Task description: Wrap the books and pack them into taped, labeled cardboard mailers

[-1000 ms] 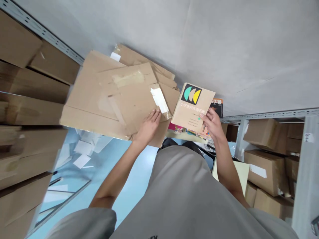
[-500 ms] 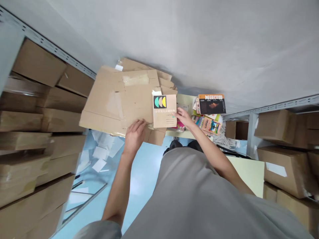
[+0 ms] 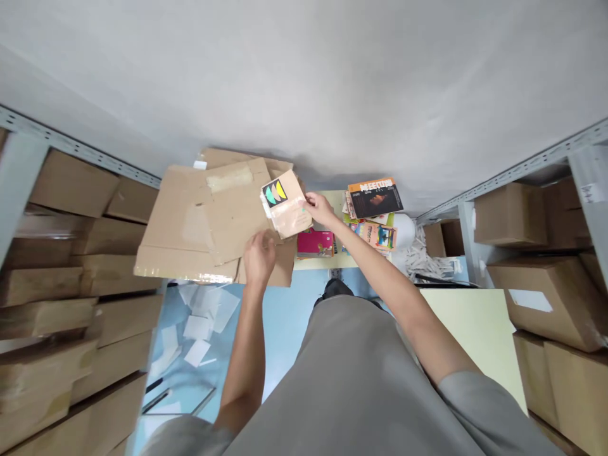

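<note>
My right hand point(image 3: 320, 208) grips a tan book point(image 3: 287, 204) with a black patch and coloured half-circles on its cover. The book is tilted and lies over a pile of flattened cardboard sheets point(image 3: 194, 221). My left hand point(image 3: 259, 254) rests on the near edge of the top cardboard sheet, just below the book. To the right, a pink book point(image 3: 315, 243) and a stack of books topped by a black-and-orange one point(image 3: 375, 197) lie on a pale yellow table point(image 3: 338, 200).
Metal shelves with cardboard boxes point(image 3: 61, 266) line the left side, and more boxes point(image 3: 536, 278) fill shelves on the right. White paper slips point(image 3: 202, 316) lie scattered on the blue floor. A grey wall stands behind. A second pale yellow surface point(image 3: 475, 323) is at my right.
My right hand has carried the tan book leftward from beside the book stack onto the cardboard pile and tilted it. My left hand stayed on the cardboard's near edge.
</note>
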`<action>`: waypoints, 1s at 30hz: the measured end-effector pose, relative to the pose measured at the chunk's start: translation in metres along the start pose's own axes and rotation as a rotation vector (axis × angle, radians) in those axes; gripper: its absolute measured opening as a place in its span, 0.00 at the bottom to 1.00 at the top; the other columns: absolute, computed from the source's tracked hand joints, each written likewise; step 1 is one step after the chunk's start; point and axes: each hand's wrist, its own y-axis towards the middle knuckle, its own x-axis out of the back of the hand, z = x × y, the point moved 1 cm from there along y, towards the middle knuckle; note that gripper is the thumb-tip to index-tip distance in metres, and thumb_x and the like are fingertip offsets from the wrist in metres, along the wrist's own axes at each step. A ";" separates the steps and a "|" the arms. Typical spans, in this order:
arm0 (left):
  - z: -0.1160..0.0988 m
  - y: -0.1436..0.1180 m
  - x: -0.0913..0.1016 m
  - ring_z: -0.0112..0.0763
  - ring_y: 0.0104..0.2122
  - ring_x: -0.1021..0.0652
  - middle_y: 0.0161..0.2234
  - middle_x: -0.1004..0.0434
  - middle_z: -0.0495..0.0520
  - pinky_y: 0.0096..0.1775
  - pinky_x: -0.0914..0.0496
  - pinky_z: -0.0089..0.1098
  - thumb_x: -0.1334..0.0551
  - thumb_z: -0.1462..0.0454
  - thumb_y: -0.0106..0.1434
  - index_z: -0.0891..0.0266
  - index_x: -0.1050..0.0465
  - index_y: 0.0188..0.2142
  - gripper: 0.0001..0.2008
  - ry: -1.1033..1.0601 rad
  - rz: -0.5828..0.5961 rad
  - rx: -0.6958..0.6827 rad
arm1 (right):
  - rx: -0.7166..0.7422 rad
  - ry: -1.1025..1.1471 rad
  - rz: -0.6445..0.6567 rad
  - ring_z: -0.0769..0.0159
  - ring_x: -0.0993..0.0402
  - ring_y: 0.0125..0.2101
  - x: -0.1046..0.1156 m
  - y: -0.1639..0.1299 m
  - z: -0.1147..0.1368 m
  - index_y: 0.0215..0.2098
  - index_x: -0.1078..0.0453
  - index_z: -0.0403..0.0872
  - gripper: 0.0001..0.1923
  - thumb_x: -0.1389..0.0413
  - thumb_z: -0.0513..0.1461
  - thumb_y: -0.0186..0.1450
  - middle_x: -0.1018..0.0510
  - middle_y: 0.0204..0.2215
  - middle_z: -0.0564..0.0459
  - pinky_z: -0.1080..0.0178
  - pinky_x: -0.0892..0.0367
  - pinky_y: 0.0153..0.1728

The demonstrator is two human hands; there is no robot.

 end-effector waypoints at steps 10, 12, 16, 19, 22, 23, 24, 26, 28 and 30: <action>-0.188 -0.115 -0.152 0.49 0.46 0.11 0.39 0.10 0.61 0.47 0.17 0.41 0.20 0.33 0.55 0.62 0.13 0.42 0.36 -0.936 0.632 0.123 | 0.065 0.299 -0.448 0.52 0.11 0.46 0.187 -0.331 -0.021 0.47 0.19 0.52 0.32 0.25 0.66 0.61 0.08 0.44 0.50 0.52 0.17 0.54; -0.230 -0.153 -0.193 0.45 0.41 0.12 0.35 0.11 0.59 0.43 0.18 0.38 0.19 0.34 0.53 0.62 0.14 0.38 0.34 -0.891 0.800 0.090 | 0.077 0.335 -0.644 0.53 0.10 0.46 0.216 -0.402 -0.036 0.46 0.19 0.52 0.33 0.25 0.66 0.60 0.07 0.44 0.50 0.52 0.17 0.54; -0.304 -0.235 -0.262 0.40 0.35 0.15 0.31 0.14 0.55 0.35 0.25 0.32 0.18 0.34 0.52 0.62 0.14 0.36 0.34 -0.762 1.044 -0.020 | 0.100 0.365 -0.995 0.53 0.11 0.45 0.251 -0.528 -0.070 0.49 0.19 0.52 0.32 0.24 0.64 0.60 0.08 0.44 0.49 0.52 0.18 0.53; -0.346 -0.300 -0.299 0.37 0.35 0.17 0.29 0.16 0.51 0.36 0.26 0.31 0.18 0.37 0.54 0.61 0.15 0.36 0.31 -0.671 1.178 -0.145 | 0.057 0.299 -1.352 0.51 0.12 0.45 0.250 -0.611 -0.090 0.52 0.20 0.53 0.33 0.25 0.64 0.61 0.09 0.46 0.46 0.49 0.17 0.51; -0.373 -0.359 -0.322 0.33 0.33 0.20 0.27 0.20 0.47 0.36 0.27 0.29 0.18 0.41 0.56 0.60 0.17 0.33 0.26 -0.621 1.252 -0.276 | -0.008 0.069 -1.740 0.45 0.16 0.59 0.229 -0.675 -0.092 0.53 0.18 0.55 0.23 0.31 0.60 0.70 0.12 0.59 0.42 0.41 0.20 0.62; -0.379 -0.377 -0.327 0.32 0.32 0.21 0.26 0.22 0.46 0.36 0.28 0.29 0.18 0.42 0.57 0.59 0.18 0.32 0.25 -0.611 1.269 -0.315 | -0.019 0.005 -1.805 0.44 0.18 0.63 0.220 -0.689 -0.089 0.53 0.17 0.56 0.20 0.34 0.58 0.73 0.13 0.62 0.42 0.40 0.22 0.66; -0.383 -0.393 -0.330 0.31 0.32 0.22 0.26 0.24 0.46 0.35 0.28 0.28 0.18 0.42 0.58 0.59 0.20 0.30 0.25 -0.599 1.278 -0.354 | -0.023 -0.022 -1.825 0.44 0.19 0.65 0.211 -0.697 -0.085 0.54 0.16 0.57 0.18 0.37 0.56 0.76 0.13 0.63 0.43 0.40 0.23 0.68; -0.386 -0.421 -0.331 0.33 0.33 0.20 0.25 0.25 0.46 0.36 0.27 0.29 0.20 0.43 0.61 0.59 0.20 0.29 0.24 -0.557 1.288 -0.440 | -0.006 0.035 -1.779 0.45 0.16 0.62 0.198 -0.703 -0.076 0.57 0.15 0.57 0.18 0.38 0.55 0.78 0.12 0.61 0.44 0.42 0.18 0.63; -0.383 -0.442 -0.325 0.40 0.38 0.16 0.28 0.19 0.49 0.40 0.22 0.33 0.21 0.45 0.64 0.59 0.16 0.33 0.21 -0.519 1.292 -0.540 | 0.024 0.123 -1.746 0.47 0.14 0.58 0.191 -0.698 -0.070 0.63 0.17 0.57 0.23 0.35 0.56 0.76 0.13 0.62 0.44 0.46 0.15 0.57; -0.377 -0.457 -0.315 0.47 0.46 0.12 0.37 0.12 0.55 0.49 0.17 0.40 0.22 0.47 0.66 0.58 0.11 0.43 0.18 -0.499 1.298 -0.670 | 0.030 0.153 -1.790 0.46 0.14 0.59 0.189 -0.693 -0.066 0.65 0.19 0.56 0.29 0.30 0.58 0.72 0.14 0.63 0.44 0.48 0.14 0.56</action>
